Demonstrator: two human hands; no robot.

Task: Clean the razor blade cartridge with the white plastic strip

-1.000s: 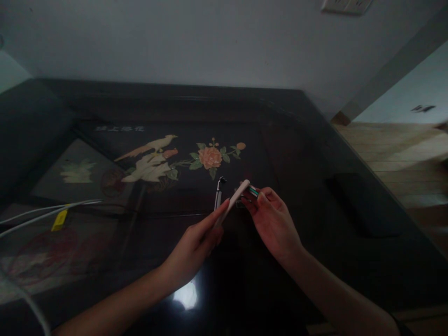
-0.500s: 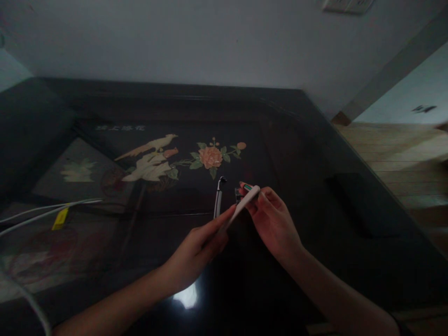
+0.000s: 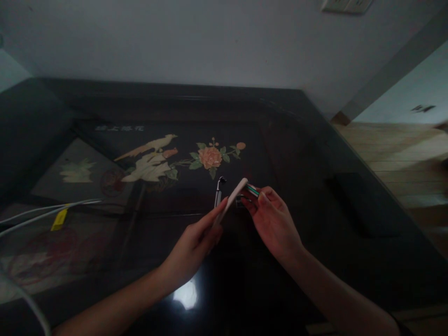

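Head view. The left hand (image 3: 196,242) pinches a white stick (image 3: 233,198) between thumb and fingers; the stick points up and away, its far tip between the two hands. The right hand (image 3: 275,219) pinches a green-striped piece (image 3: 253,191) at its near end, fingertips pressed together on it. The piece lies just beside the stick's tip; whether the two touch cannot be determined. A small clear item (image 3: 239,201) shows just left of the right fingertips, partly hidden. A silver pen-like tool (image 3: 218,196) lies just beyond the left fingertips.

Recommended handling: hold the stick firmly with the left hand, and let the right fingertips make the fine adjustments. Grip the piece lightly by its end, leaving the green stripe in sight. Low light calls for slow, small movements, clear of the tool.
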